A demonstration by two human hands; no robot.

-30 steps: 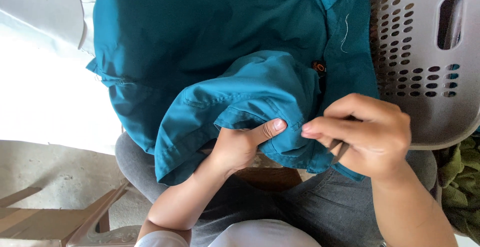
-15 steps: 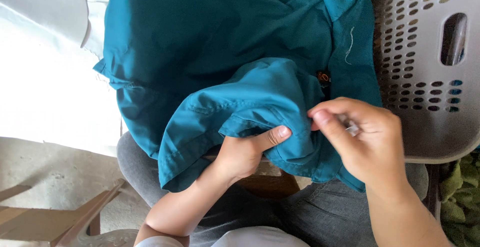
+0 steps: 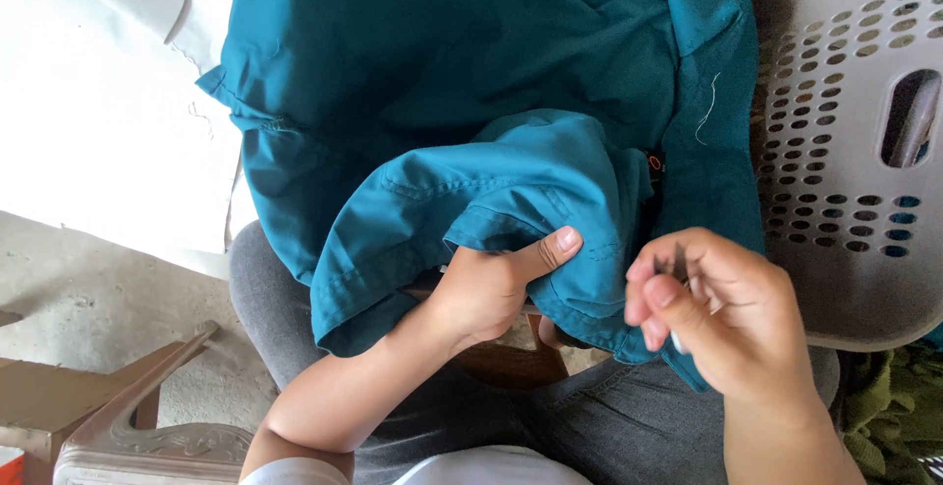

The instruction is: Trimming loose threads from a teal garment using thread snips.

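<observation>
Fabric dominates the view: a large teal cotton shirt [image 3: 462, 102] is spread over the lap and bunched toward the person's body, its upper part draped against a pale grey perforated plastic laundry basket [image 3: 845, 151] on the right. Beneath it show grey trousers [image 3: 589, 436], and a plastic stool [image 3: 147, 426] stands on the concrete floor at lower left. The left hand [image 3: 491, 288] is closed on a folded hem of the shirt, thumb pressed on top and fingers tucked underneath, so the cloth is clamped and stretched over them. The right hand [image 3: 717, 318] hovers just beside that fold, its thumb and fingertips pinched together on something thin and dark, probably a needle, though it is too small to tell. A loose pale thread [image 3: 705, 112] lies on the collar side. Sewing here would go best with the hem kept taut and flat over the left fingers, the thumb clear of the point, and each stitch small and close to the edge.
</observation>
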